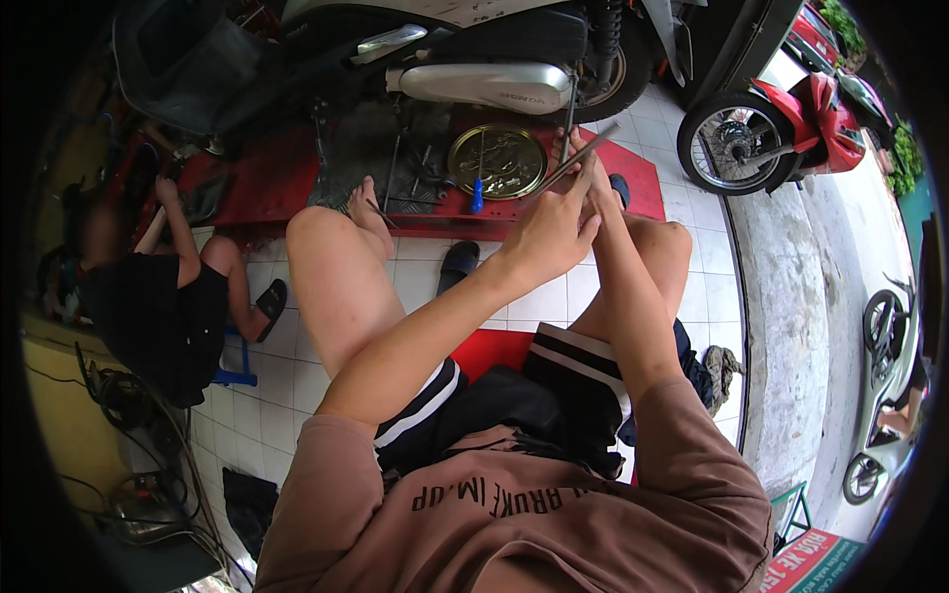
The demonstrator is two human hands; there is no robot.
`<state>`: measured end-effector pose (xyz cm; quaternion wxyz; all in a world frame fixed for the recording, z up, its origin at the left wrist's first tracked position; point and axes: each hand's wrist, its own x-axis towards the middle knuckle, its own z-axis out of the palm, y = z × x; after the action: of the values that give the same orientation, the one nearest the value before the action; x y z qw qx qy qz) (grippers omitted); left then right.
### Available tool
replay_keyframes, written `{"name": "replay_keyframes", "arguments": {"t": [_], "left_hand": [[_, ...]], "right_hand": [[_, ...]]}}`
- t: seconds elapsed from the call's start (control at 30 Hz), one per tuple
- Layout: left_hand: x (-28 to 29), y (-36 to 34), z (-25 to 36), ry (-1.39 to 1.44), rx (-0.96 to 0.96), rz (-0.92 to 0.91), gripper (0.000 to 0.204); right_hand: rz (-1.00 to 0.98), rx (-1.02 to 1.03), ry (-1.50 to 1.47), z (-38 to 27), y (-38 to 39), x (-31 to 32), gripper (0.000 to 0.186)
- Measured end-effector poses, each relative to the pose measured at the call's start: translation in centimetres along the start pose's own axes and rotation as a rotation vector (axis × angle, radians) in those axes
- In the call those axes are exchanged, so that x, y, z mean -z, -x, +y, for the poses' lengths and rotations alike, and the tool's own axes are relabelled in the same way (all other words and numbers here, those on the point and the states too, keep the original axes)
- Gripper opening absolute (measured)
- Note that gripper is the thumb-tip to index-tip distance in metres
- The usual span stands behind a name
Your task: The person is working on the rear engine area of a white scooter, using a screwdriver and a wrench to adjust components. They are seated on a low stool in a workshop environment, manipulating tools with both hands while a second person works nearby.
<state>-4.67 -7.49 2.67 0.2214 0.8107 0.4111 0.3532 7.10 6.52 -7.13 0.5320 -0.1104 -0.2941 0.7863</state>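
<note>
My left hand (556,229) reaches across in front of the motor scooter, its fingers closed at a slanting grey metal bar (602,138). Right beside it, my right hand (591,185) is closed around a thin upright metal rod (570,99), which rises in front of the scooter's rear end. The hands overlap, so I cannot tell whether bar and rod are one tool. Just left of them lies a round gold-coloured tray (535,155) with small metal parts in it. A blue-handled screwdriver (477,196) rests across the tray's near rim.
The scooter's silver side cover (484,87) is above a red platform (633,180) with loose tools on a black mat (381,158). Another person (138,287) sits at the left, working with their hands. A red motorbike (816,124) stands at the right. A sandal (459,265) lies between my legs.
</note>
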Motion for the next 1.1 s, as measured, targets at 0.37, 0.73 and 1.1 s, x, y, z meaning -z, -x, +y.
{"name": "replay_keyframes", "arguments": {"t": [0.37, 0.73, 1.1], "left_hand": [[0.3, 0.3, -0.5, -0.038, 0.098, -0.076, 0.064], [0.9, 0.9, -0.1, -0.332, 0.324, 0.014, 0.068], [2.9, 0.0, 0.4, -0.392, 0.36, 0.053, 0.059]], "right_hand": [[-0.126, -0.012, -0.315, -0.3, 0.0, -0.6, 0.02], [-0.071, 0.0, -0.197, -0.1, -0.5, -0.6, 0.018], [-0.117, 0.01, -0.184, -0.7, -0.6, 0.0, 0.022]]}}
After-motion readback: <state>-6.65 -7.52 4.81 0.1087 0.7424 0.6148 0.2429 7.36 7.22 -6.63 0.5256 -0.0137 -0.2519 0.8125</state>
